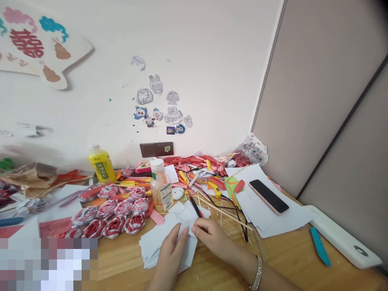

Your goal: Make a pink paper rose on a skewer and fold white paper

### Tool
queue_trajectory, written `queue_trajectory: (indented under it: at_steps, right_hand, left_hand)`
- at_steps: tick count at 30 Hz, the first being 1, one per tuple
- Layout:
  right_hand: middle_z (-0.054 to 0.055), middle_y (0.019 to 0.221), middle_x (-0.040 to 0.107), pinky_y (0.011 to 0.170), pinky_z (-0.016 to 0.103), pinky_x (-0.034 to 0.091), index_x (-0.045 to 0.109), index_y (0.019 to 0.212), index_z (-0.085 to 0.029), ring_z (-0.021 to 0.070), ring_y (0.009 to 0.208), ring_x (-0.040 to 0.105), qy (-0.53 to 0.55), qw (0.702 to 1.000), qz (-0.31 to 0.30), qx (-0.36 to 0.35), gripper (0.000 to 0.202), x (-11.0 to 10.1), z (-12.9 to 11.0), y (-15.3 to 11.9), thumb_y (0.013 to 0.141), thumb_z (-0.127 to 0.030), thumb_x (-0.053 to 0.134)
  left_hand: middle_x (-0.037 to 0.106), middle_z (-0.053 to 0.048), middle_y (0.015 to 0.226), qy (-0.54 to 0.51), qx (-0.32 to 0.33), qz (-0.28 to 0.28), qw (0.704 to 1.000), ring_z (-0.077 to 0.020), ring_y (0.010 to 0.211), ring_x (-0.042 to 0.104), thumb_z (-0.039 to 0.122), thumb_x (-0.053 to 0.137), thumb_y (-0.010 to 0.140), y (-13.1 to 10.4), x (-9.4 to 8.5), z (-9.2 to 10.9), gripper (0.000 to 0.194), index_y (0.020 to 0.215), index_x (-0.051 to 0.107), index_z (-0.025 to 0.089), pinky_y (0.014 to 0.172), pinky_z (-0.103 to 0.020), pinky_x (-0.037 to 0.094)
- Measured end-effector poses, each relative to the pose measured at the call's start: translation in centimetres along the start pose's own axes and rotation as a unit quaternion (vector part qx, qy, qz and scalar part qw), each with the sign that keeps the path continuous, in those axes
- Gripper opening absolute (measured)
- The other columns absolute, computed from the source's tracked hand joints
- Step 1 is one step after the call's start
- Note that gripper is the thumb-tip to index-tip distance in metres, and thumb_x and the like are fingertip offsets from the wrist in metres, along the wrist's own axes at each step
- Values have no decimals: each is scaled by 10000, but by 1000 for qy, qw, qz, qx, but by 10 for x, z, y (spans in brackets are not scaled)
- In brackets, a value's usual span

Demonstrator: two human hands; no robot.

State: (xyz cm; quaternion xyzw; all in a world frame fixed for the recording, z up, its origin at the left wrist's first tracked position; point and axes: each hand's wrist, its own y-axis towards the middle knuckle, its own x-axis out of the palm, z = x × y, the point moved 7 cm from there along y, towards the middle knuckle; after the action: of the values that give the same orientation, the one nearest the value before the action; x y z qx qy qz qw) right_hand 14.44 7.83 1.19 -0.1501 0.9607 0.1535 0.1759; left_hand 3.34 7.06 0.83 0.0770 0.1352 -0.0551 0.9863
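Over a stack of cut white paper (154,240), my left hand (173,247) is closed, thumb and fingers pinching a small sheet of white paper (182,231). At that sheet's right edge, my right hand (214,238) is also closed, with its thumb and forefinger pinched on the paper. My fingers cover part of the sheet, so any fold in it is hidden. A dark pen with a red part (195,206) lies just beyond my fingertips. To the left sit several rolled red, pink and white paper roses (117,226).
A drink bottle (160,190) and a yellow bottle (102,165) stand behind the roses. Coloured paper strips (197,165) and thin wooden sticks (227,212) clutter the back. On the right are a phone (268,197) on white sheets (266,226), a teal cutter-like object (319,246) and a long white device (342,238).
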Motion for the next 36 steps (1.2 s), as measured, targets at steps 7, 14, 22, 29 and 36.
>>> queue_trajectory:
  at_steps: [7,14,22,29,36]
  right_hand:
    - [-69,518,259,463,206,205,278,542,-187,75,504,269,-34,999,24,-7,326,-1,3,0,817,-239,444]
    - [-68,525,283,473,205,217,275,547,-184,71,502,290,-69,997,18,-20,316,-3,-1,-1,832,-221,408]
    - [-59,546,323,491,210,230,290,562,-184,79,518,322,-104,994,9,-44,301,-3,-5,-1,844,-217,389]
    - [-55,553,352,494,207,227,291,593,-186,80,521,357,-167,985,-19,-42,307,3,-5,-2,885,-259,350]
    - [-58,525,337,461,206,199,268,561,-182,70,489,336,-206,976,-56,-52,290,9,-5,-5,817,-164,402]
  left_hand:
    - [536,4,675,57,6,-14,998,-197,710,503,431,402,798,2,3,-2,265,677,466,204,660,-272,417]
    - [576,-1,652,91,12,-4,996,-196,664,519,439,453,758,1,3,-4,270,672,523,194,624,-267,424]
    - [599,-5,655,11,4,-31,999,-197,666,532,395,516,745,-1,7,1,233,668,565,181,625,-264,435]
    - [611,-14,698,-9,-36,7,999,-221,734,554,412,518,741,2,-1,-11,242,718,564,176,682,-296,447]
    - [585,3,598,-57,-45,-28,997,-196,651,537,451,532,705,7,2,-13,295,622,566,170,621,-276,444]
